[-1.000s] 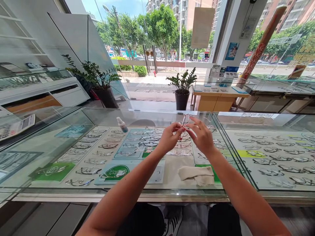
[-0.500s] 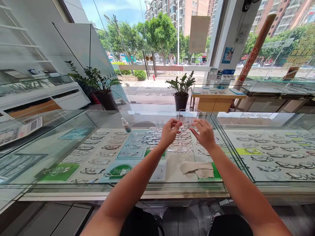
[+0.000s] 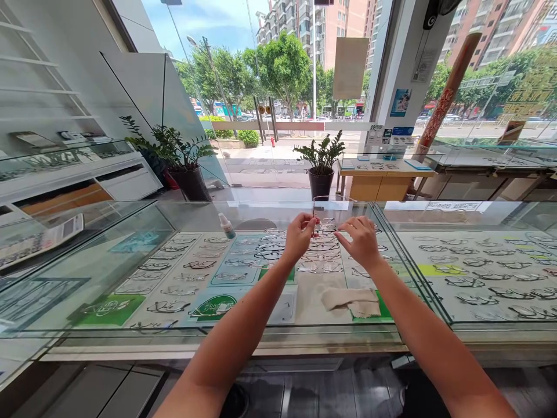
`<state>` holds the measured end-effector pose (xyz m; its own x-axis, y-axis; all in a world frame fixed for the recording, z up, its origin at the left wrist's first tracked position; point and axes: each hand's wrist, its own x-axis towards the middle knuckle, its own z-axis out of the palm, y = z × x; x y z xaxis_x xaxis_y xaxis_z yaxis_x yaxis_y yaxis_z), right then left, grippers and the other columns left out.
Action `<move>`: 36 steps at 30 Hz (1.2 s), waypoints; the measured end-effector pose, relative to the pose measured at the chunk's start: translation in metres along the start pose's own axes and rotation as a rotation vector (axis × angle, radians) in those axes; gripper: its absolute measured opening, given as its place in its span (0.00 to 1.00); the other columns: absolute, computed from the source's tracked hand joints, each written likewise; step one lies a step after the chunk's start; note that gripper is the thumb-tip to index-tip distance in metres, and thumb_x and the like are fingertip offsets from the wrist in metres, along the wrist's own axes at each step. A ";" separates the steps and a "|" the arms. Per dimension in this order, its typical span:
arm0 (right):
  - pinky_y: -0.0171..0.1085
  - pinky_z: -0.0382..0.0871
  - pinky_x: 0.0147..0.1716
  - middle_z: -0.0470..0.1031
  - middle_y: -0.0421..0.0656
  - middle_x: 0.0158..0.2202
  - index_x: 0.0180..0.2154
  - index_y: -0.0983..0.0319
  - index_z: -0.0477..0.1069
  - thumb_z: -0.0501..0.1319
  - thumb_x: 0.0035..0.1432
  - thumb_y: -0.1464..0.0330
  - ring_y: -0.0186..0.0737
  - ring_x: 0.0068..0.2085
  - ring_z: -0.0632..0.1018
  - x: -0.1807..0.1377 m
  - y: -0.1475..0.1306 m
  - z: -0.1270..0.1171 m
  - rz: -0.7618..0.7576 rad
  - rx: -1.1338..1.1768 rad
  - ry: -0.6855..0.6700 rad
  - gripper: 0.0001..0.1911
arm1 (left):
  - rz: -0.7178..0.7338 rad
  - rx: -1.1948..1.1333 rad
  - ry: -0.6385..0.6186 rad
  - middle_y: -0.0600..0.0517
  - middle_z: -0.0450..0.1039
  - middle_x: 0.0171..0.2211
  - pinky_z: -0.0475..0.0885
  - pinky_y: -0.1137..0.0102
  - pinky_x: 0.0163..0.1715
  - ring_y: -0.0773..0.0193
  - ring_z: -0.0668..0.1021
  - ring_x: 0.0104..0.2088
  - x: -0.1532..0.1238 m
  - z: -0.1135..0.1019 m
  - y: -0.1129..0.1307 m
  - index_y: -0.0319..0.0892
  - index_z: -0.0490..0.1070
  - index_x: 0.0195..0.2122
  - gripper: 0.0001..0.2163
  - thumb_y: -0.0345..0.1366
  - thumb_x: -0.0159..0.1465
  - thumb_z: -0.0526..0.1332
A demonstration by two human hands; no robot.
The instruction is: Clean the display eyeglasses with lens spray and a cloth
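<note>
Both my hands are raised over a glass display counter (image 3: 278, 331). My left hand (image 3: 299, 236) pinches one side of a thin, nearly clear pair of glasses (image 3: 327, 204), fingers closed on it. My right hand (image 3: 362, 241) is at the other side of the frame, fingers curled at it. The frame stands out faintly against the window. Under the glass lie several rows of spectacle frames (image 3: 267, 251) on cards. A beige cleaning cloth (image 3: 351, 301) lies on the counter top below my right hand.
A small spray bottle (image 3: 226, 226) stands on the counter to the left. A calculator (image 3: 63, 229) lies on the left counter. Another glass case (image 3: 487, 261) with frames adjoins on the right. Two potted plants (image 3: 321, 162) stand by the window beyond.
My hands have moved apart and a little away from me, and the glasses, held folded before, are now spread between them. The camera has tilted up slightly.
</note>
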<state>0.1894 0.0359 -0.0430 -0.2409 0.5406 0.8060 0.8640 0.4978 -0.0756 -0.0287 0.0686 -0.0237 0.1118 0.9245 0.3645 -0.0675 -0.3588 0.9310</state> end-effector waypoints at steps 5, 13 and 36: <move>0.50 0.64 0.47 0.81 0.45 0.36 0.38 0.58 0.80 0.66 0.70 0.58 0.51 0.43 0.76 0.000 0.000 -0.003 -0.016 -0.001 0.008 0.12 | 0.011 -0.064 0.045 0.45 0.81 0.44 0.85 0.66 0.35 0.54 0.83 0.51 0.003 -0.001 0.001 0.41 0.73 0.40 0.23 0.58 0.62 0.70; 0.52 0.65 0.50 0.83 0.44 0.34 0.36 0.59 0.79 0.64 0.70 0.56 0.48 0.37 0.79 0.000 0.001 -0.004 -0.008 0.062 -0.042 0.15 | 0.025 -0.066 0.039 0.45 0.81 0.44 0.84 0.66 0.35 0.53 0.82 0.52 0.004 -0.001 0.009 0.42 0.72 0.39 0.23 0.58 0.62 0.70; 0.48 0.77 0.51 0.84 0.47 0.49 0.52 0.57 0.79 0.60 0.74 0.59 0.50 0.50 0.83 0.001 -0.025 -0.007 0.249 0.598 0.026 0.14 | 0.360 0.302 -0.071 0.43 0.78 0.56 0.75 0.53 0.61 0.50 0.79 0.59 -0.014 0.010 0.026 0.45 0.82 0.46 0.11 0.43 0.73 0.63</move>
<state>0.1707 0.0193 -0.0360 -0.0477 0.6758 0.7355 0.4958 0.6552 -0.5699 -0.0226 0.0450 -0.0039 0.2026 0.7274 0.6557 0.1760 -0.6857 0.7063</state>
